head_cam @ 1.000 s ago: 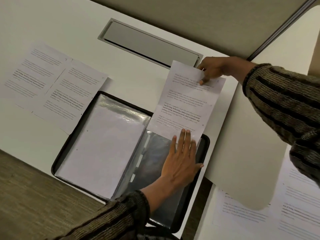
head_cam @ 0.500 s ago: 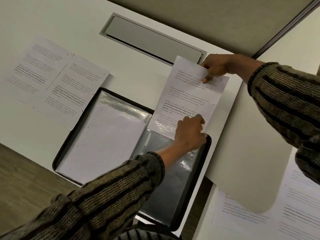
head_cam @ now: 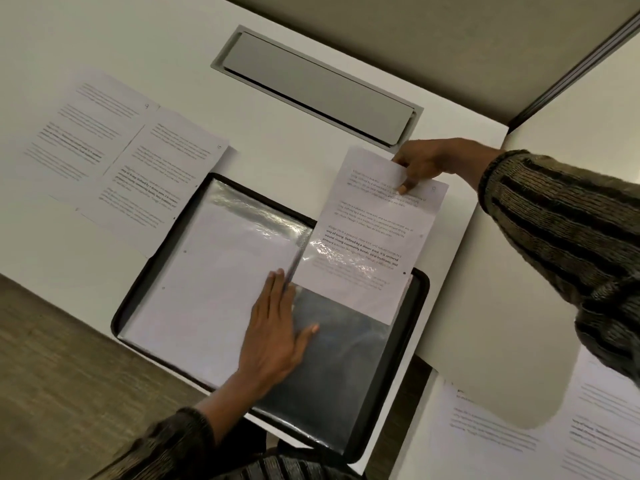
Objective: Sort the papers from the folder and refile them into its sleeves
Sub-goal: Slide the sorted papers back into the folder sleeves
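edge papers cropped, print illegible

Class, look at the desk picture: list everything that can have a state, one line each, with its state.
Black folder with clear plastic sleeves, open flat on the white desk.
Printed sheet, lower part in the right sleeve, top sticking out.
Left sleeve, filled with a white sheet.
Left hand, flat, pressing the folder by its spine.
Right hand, pinching the printed sheet's top.
Grey desk hatch, lid down.
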`<state>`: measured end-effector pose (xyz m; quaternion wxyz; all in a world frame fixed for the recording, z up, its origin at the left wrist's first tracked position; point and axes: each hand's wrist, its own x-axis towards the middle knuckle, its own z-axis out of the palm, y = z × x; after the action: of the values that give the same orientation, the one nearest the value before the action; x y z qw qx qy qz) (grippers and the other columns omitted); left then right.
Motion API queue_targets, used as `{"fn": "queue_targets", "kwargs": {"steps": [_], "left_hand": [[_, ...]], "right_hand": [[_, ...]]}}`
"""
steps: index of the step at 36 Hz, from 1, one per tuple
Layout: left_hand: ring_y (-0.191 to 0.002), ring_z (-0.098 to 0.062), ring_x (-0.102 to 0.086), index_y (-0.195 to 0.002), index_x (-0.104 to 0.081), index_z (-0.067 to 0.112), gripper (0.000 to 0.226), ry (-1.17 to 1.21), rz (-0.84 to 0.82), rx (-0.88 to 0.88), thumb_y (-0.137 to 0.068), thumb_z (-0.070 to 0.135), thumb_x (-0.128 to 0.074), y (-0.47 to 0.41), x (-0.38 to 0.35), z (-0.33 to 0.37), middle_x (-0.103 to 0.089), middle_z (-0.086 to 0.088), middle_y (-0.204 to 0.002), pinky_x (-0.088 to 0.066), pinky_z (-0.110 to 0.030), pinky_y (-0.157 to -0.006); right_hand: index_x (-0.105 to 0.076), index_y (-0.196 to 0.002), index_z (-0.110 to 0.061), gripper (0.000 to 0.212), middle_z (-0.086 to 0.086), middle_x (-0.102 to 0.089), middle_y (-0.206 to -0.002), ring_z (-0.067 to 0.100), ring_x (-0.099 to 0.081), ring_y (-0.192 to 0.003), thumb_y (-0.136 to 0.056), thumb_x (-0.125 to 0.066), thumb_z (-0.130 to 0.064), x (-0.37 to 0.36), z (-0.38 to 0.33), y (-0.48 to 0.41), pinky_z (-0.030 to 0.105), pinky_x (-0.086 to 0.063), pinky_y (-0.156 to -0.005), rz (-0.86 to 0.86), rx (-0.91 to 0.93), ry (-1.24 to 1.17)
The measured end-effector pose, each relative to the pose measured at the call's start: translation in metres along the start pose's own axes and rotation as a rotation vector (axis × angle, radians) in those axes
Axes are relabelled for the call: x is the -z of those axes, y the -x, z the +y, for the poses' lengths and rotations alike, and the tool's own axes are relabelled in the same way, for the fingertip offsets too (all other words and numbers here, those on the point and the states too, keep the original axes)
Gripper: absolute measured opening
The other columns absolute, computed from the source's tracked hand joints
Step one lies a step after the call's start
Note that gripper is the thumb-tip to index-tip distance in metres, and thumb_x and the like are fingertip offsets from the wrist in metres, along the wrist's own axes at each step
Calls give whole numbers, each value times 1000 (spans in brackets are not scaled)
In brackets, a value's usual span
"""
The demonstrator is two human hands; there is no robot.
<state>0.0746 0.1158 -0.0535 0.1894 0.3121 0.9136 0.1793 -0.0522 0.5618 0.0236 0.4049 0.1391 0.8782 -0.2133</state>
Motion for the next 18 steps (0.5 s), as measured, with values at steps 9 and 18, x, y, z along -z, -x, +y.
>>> {"fn": "queue_targets", "kwargs": {"steps": [9, 18], "left_hand": [[-164, -30, 1, -168, -10, 4, 105, -117, -44, -147, -99, 71, -54, 51, 4, -36, 5, -13, -177, -10, -42, -130], [-164, -34, 2, -167, -7, 1, 108, -121, -61, -222, -100, 73, -52, 55, 7, -42, 7, -17, -177, -17, -51, -129]], "right_hand": [[-77, -115, -20, 43, 3, -77, -112, 24, -72, -104, -76, -94, -22, -32, -14, -6, 49, -61, -95, -106, 11, -11], [-76, -111, -25, 43, 2, -78, -110, 23, -74, -102, -74, -95, -13, -73, -30, 5, 31, -60, -70, -189, -3, -94]]}}
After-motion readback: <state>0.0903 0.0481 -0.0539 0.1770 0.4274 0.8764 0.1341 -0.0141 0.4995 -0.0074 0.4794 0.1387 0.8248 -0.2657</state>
